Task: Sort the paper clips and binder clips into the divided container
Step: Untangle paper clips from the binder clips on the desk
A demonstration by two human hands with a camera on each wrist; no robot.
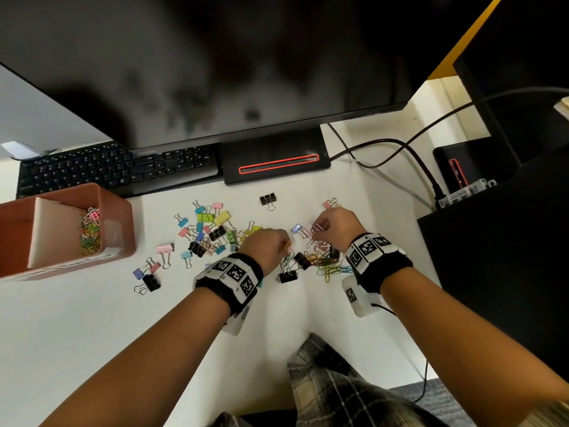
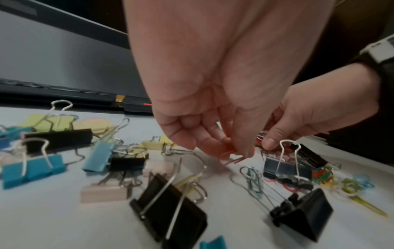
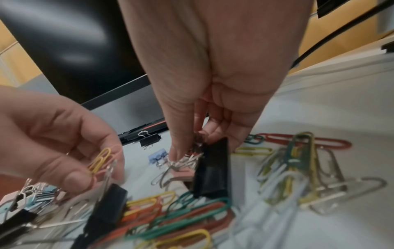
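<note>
Hands: we count two, both low over the white desk (image 1: pixel 77 318), fingers curled downward.
Left hand (image 1: pixel 268 246): it pinches paper clips at thumb and forefinger; the right wrist view shows a yellow paper clip (image 3: pixel 100 160) and a silvery one there, long axes roughly upright.
Right hand (image 1: pixel 334 224): its fingertips close narrowly on a small bunch of wire clips (image 3: pixel 187 160) just beside a black binder clip (image 3: pixel 213 170) that stands on edge, long axis running 12 to 6 in that view; whether a finger also touches that clip we cannot tell, as the frame is blurred.
Divided container (image 1: pixel 117 211): one, reddish-brown, at 9 o'clock from the hands and well apart from them; a white divider makes two compartments.
Sorted paper clips (image 1: pixel 90 231): a mixed-colour heap in the right compartment; too many and too small to count.
Loose binder clips (image 1: pixel 215 232): we count roughly thirty in the head view, mostly at 9 to 11 o'clock of the left hand, handles pointing every way.
Lone black binder clip (image 1: pixel 268 200): one, at 12 o'clock of the hands, near the monitor base (image 1: pixel 274 163).
Loose paper clips (image 1: pixel 326 263): a tangle between the wrists, at 6 o'clock of the right hand.
View difference: only the head view shows the container; only the wrist views show the pinches.
</note>
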